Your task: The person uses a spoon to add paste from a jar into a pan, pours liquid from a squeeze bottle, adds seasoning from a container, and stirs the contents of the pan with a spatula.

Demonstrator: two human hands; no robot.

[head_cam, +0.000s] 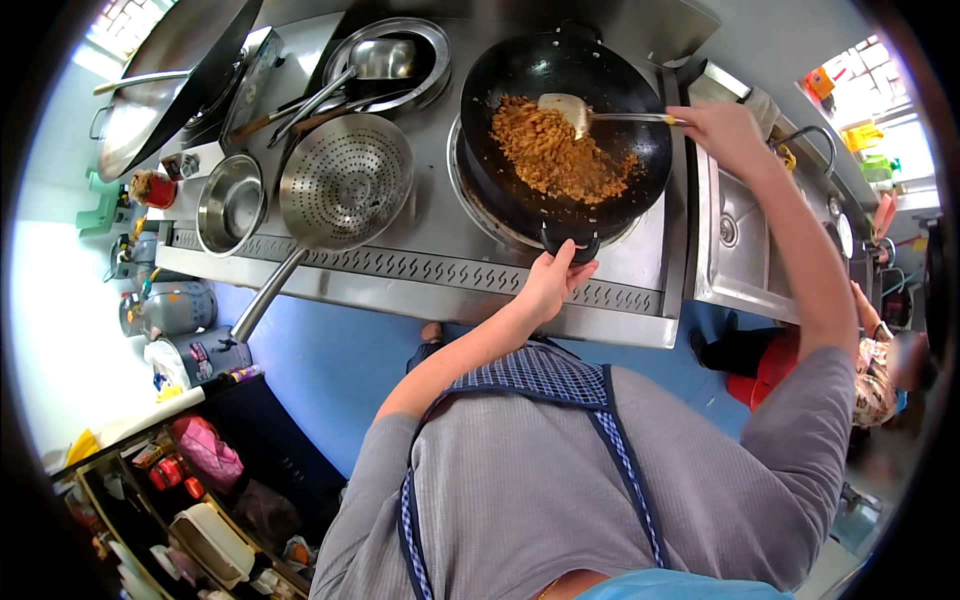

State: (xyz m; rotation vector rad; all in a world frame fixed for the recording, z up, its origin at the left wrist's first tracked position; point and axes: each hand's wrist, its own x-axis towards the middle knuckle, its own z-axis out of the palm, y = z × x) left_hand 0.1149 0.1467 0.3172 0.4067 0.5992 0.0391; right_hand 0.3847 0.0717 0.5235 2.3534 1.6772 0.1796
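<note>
My left hand point(553, 283) grips the near loop handle point(571, 250) of a black wok point(510, 71), which sits tilted on the round burner of a stainless steel range. In my right hand point(720, 135) is the end of a metal-handled wok spatula point(562, 109). The spatula's blade rests in a heap of brown, crumbly food point(547, 154), with some grains stuck to the blade. Loose bits are scattered over the wok's inner wall. What exactly the food is, I cannot tell.
Left of the wok lie a perforated strainer ladle point(349, 180), a steel bowl point(232, 202) and a metal basin point(439, 56) holding a ladle point(382, 60). A large wok point(142, 112) leans farther left. A steel sink point(750, 225) adjoins on the right; another person point(780, 360) stands beyond it.
</note>
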